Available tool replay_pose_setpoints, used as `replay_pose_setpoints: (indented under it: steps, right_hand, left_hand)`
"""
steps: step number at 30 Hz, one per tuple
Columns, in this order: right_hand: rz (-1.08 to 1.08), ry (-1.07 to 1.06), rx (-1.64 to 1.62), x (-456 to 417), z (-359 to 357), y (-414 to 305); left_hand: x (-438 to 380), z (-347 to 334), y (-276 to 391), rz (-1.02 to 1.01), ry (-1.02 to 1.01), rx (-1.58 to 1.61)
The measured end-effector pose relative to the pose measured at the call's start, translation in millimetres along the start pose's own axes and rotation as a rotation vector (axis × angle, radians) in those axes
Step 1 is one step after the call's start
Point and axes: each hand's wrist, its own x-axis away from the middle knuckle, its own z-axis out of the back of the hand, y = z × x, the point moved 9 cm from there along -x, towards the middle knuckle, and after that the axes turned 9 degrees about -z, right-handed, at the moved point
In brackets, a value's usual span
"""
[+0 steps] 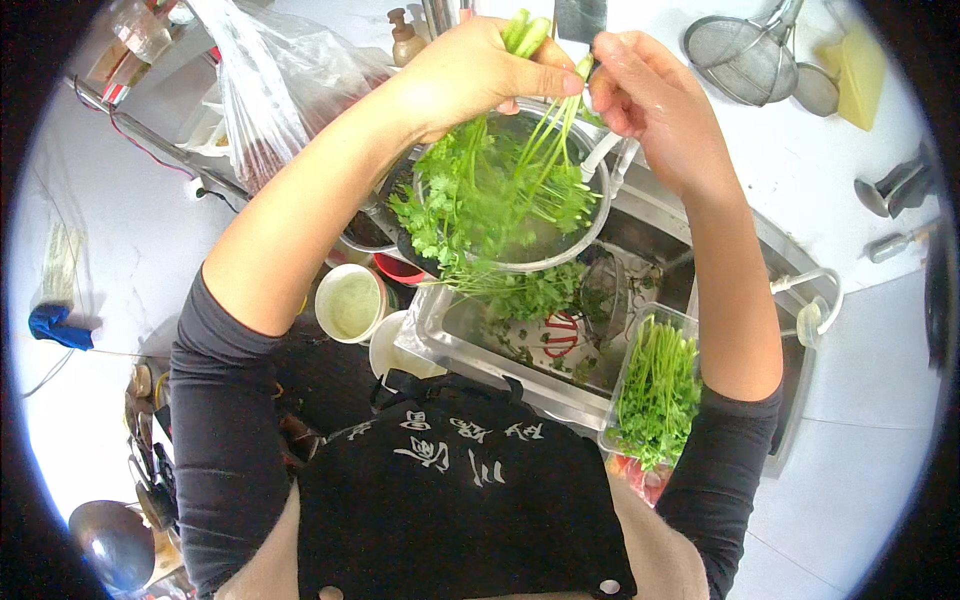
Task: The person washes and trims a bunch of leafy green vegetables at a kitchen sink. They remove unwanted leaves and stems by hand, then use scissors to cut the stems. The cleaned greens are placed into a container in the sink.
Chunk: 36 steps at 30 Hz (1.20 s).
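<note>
My left hand (517, 71) is closed on a bunch of cilantro stems (527, 36), whose leaves hang down over a round basin. Beside it on the right is my right hand (637, 94), fingers bent near the stem ends; whether it grips a stem is hard to tell. More cilantro (450, 187) fills the basin (600, 225), which stands over a steel sink. A further heap of cilantro (536, 292) lies just below the basin's edge. In a clear plastic container (611, 405) at the sink's right front, a bundle of cilantro (660, 375) lies with its stems pointing away from me.
White tubs (349, 304) stand left of the sink (517, 382). A clear plastic bag (277, 90) with reddish contents is at the upper left, near a pump bottle (406, 41). Mesh strainers (739, 60) hang at the upper right. A white faucet pipe (600, 156) reaches over the basin.
</note>
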Motion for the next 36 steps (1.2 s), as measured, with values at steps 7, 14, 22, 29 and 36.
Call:
replay_pose_setpoints:
  steps: [7, 14, 22, 29, 36]
  right_hand:
    - [0.053, -0.319, -0.211, 15, -45, 29]
    - [-0.065, -0.397, -0.422, 12, -54, 19]
    - [-0.06, -0.467, -0.451, 13, -72, 4]
    - [-0.009, -0.509, -0.428, 23, -73, 5]
    - [-0.014, -0.398, -0.5, 33, -68, 7]
  left_hand:
    - [1, 13, -8, 0.035, 0.034, 0.186]
    - [1, 9, 21, 0.147, -0.097, 0.382]
    - [1, 34, 34, 0.045, -0.117, 0.402]
    - [8, 43, 40, -0.017, -0.085, 0.449]
    - [15, 55, 28, -0.026, -0.064, 0.425]
